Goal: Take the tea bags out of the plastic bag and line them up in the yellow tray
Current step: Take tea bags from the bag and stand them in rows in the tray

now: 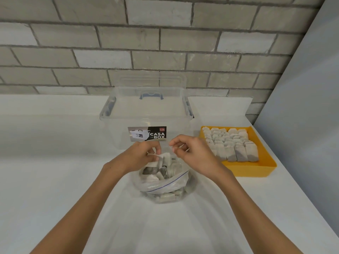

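A clear zip plastic bag (165,186) full of grey-white tea bags stands on the white counter in front of me. My left hand (141,154) pinches the bag's left rim, its fingertips touching a tea bag (166,158) that sticks up out of the opening. My right hand (192,151) pinches the right side of the rim and holds the mouth apart. To the right lies the yellow tray (260,169), with several tea bags (231,143) lined up in rows inside it.
A clear storage box (146,114) with a blue-handled lid and a "Casa Box" label stands just behind the bag. A grey brick wall runs along the back. A pale wall panel borders the counter's right side, close behind the tray.
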